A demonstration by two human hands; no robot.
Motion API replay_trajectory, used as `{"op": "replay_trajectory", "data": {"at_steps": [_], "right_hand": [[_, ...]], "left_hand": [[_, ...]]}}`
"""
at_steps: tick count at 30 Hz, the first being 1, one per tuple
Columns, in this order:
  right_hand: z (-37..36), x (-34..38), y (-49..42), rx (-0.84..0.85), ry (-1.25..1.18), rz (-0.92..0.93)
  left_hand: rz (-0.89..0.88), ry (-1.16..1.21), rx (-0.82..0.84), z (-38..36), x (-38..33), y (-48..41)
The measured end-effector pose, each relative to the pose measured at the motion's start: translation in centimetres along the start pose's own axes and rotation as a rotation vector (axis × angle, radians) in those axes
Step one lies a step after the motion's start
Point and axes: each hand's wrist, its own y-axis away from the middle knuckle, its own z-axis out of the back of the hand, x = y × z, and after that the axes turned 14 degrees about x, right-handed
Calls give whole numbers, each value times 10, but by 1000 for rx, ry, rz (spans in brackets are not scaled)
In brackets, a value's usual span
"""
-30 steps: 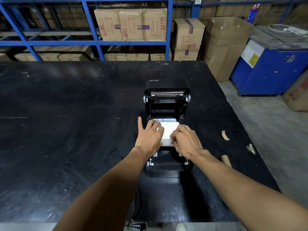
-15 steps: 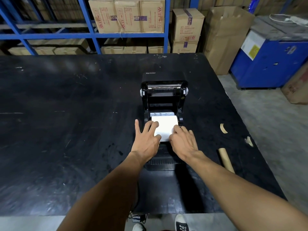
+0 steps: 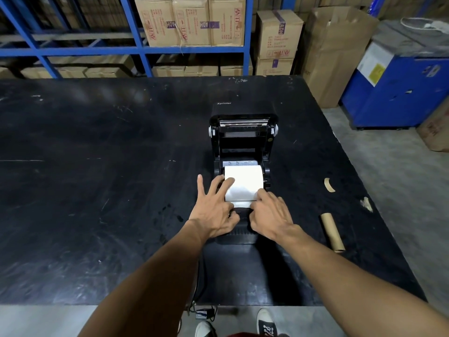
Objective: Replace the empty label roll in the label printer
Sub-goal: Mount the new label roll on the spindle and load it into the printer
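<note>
Judging by how things lie, the swap is well past halfway. Printer [image 3: 243, 147] sits mid-table [image 3: 97, 190], lid [image 3: 243, 127] tipped up and back. New roll [image 3: 243, 183], white and full, lies in the bay between the side guides, its loose end drawn forward toward the front slot. Old core [image 3: 332, 232], bare cardboard, lies on the table well to the right of the printer, with two scraps [image 3: 329, 185] beyond it, so removal reads as done. Left hand [image 3: 215, 212] is spread flat, fingers splayed, fingertips [image 3: 228, 182] pressing on the roll's left edge; nothing gripped. Right hand [image 3: 272, 216] rests palm-down on the paper's right front corner, fingers loosely curled, pressing rather than grasping as far as shows. Step in hand looks like squaring the label end under the guides. Left to do, by my reckoning: feed the end through the slot, drop the lid until it latches, likely a test feed. Hard to make out: both hands cover the front of the printer, so the slot, the guide tabs and the paper's leading edge are hidden; whether the roll sits on a spindle cannot be told. Thumbs are mostly out of sight. Small print on the sticker behind the roll is unreadable.
</note>
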Motion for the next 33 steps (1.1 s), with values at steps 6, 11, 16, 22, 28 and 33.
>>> {"op": "replay_trajectory", "data": {"at_steps": [6,11,16,22,28,33], "right_hand": [[1,-6,9,47,-2,0],[-2,-8,11,38,21,2],[-9,-10,15,39,28,14],[-6,-8,14,26,-34,-11],[-9,-6,18,104,-48,-92],[-5,-7,19,95,-45,-77]], "left_hand": [[-15,-37,-8,1,-11,5],[52,17,3,-6,-16,16],[126,98,2,-5,-20,19],[160,119,68,-13,-25,26],[173,125,53,-4,-27,23],[205,150,145,-5,-32,22]]}}
